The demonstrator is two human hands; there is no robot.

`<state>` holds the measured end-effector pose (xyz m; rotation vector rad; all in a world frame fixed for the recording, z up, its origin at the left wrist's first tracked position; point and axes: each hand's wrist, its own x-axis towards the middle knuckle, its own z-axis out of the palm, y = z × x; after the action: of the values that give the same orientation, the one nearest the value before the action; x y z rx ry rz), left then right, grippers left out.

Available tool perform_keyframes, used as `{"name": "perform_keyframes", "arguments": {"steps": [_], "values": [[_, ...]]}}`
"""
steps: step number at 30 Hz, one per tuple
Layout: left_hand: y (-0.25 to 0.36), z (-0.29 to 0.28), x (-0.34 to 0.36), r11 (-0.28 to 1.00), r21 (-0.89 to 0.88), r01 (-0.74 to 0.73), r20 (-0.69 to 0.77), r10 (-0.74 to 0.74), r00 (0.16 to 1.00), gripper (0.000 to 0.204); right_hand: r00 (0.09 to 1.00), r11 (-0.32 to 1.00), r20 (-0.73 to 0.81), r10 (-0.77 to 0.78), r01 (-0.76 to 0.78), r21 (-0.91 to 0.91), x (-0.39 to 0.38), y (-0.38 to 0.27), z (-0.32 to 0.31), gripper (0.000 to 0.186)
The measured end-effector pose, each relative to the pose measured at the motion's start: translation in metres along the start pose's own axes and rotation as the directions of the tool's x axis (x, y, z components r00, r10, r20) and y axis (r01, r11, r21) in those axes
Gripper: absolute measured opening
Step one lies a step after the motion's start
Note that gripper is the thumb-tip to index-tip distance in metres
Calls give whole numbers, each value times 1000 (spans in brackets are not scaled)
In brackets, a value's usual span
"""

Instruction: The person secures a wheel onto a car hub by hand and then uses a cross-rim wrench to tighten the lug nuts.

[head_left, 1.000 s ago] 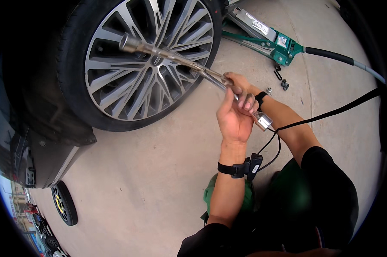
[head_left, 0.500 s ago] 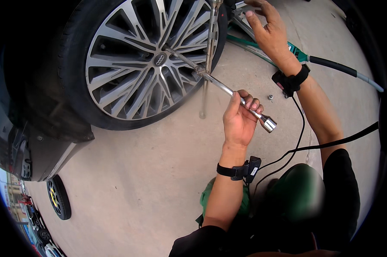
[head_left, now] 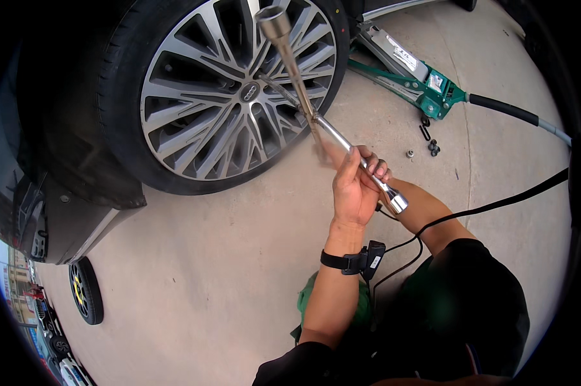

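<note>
The cross wrench (head_left: 332, 132) stands in front of the wheel (head_left: 194, 96), one arm running in beside the centre cap (head_left: 250, 92); whether its tip is seated in a recess cannot be confirmed. The opposite arm points back toward the wearer and ends in a bright socket (head_left: 398, 204).

Handling, as judged: solid metal, rigid, fairly heavy, not fragile; the polished shaft may slip in a bare palm. Sound holds are the shaft just short of the near socket, for steadying, and the outer lengths of the crossing arms, for leverage.

Left hand (head_left: 356, 192): fingers (head_left: 371, 162) wrapped around the near shaft. Right hand (head_left: 333, 153): blurred and partly hidden beside the lower crossing arm; whether its fingers are closed on it cannot be told.

Surroundings: the tyre (head_left: 124, 122) lies close behind the crossing arms and limits room on that side. A black cable (head_left: 496, 208) passes by the right forearm and could snag. A green floor jack (head_left: 439, 93) stands to the right of the wheel. Near it on the concrete floor (head_left: 226, 270) lie a small metal nut (head_left: 410, 154) and dark small parts (head_left: 434, 148). A spare wheel (head_left: 86, 291) stands well apart, at far left, beyond the car body panel (head_left: 78, 219).
</note>
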<state>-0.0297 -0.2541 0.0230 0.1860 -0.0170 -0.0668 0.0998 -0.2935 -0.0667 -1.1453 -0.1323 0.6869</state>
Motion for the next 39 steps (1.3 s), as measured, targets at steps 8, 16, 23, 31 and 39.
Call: {"name": "perform_keyframes", "arguments": {"steps": [8,16,23,31,39], "values": [[10,-1,3,996,-22,91,-6,-91,996,26,972,917,126,-201,232,-325,-13,12,-9,49],[-3,-1,7,1000,11,21,-52,-21,998,26,207,-770,848,-488,356,-530,-51,-277,85,24],[-4,14,-4,998,-55,42,-70,-45,997,22,651,-9,157,-743,225,-974,5,-175,-42,42],[0,11,6,999,-51,11,57,-8,998,21,882,938,376,283,-336,83,-19,88,108,35],[-2,6,2,996,-83,34,59,-29,998,25,185,-120,220,-958,440,-890,-45,-187,25,23]]}}
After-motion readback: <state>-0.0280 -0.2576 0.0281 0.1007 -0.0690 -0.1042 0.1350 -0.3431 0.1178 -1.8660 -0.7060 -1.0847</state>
